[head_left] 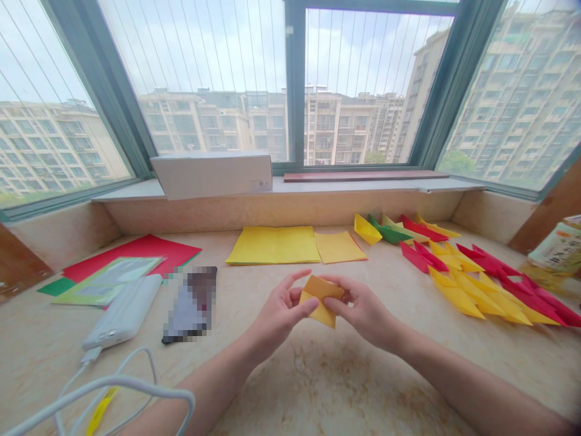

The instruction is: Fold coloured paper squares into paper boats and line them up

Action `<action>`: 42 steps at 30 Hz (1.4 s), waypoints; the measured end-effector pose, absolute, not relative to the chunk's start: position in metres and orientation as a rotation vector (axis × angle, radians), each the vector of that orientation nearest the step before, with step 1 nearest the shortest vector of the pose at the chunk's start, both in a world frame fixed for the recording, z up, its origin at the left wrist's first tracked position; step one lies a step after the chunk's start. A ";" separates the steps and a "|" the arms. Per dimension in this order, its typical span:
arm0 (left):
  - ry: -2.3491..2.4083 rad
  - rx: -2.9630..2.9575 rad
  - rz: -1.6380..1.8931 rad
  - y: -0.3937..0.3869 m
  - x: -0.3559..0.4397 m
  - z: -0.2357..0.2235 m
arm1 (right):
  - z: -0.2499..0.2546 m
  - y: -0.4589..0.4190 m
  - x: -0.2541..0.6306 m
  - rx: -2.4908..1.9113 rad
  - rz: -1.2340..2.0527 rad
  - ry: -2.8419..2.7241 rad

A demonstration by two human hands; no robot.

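Note:
Between my two hands, above the stone counter (345,387), is a small folded piece of orange-yellow paper (321,290). My left hand (290,300) pinches its left side, thumb on the near face. From the right, my right hand (358,303) grips the other side with thumb and fingers. Just beyond lie a stack of yellow paper (272,245) and a smaller orange-yellow square sheet (339,247) with a red edge under it. Folded paper boats in yellow, green and red (394,230) stand at the back right, with more red and yellow boats (476,293) in front of them.
On the left are red sheets (136,257), a green clear packet (109,278), a white power bank (124,312) with a white cable (149,387), and a blurred dark-edged object (190,306). A white box (213,175) sits on the sill; a bottle (556,251) stands far right.

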State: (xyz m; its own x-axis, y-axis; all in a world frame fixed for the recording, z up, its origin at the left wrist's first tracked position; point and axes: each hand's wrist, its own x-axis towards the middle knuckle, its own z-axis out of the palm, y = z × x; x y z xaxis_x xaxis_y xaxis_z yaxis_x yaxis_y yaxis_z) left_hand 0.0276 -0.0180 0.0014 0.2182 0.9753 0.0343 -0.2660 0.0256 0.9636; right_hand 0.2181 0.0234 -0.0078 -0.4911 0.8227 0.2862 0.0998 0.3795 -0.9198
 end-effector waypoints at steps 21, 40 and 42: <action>0.898 1.260 1.222 -0.012 0.022 -0.008 | 0.000 0.022 0.219 -0.814 1.160 -1.930; 1.039 1.233 1.153 -0.014 0.022 -0.007 | -0.003 0.033 0.221 -0.840 1.230 -1.421; 1.022 1.176 1.189 -0.013 0.021 -0.008 | -0.002 0.034 0.222 -0.840 1.221 -1.393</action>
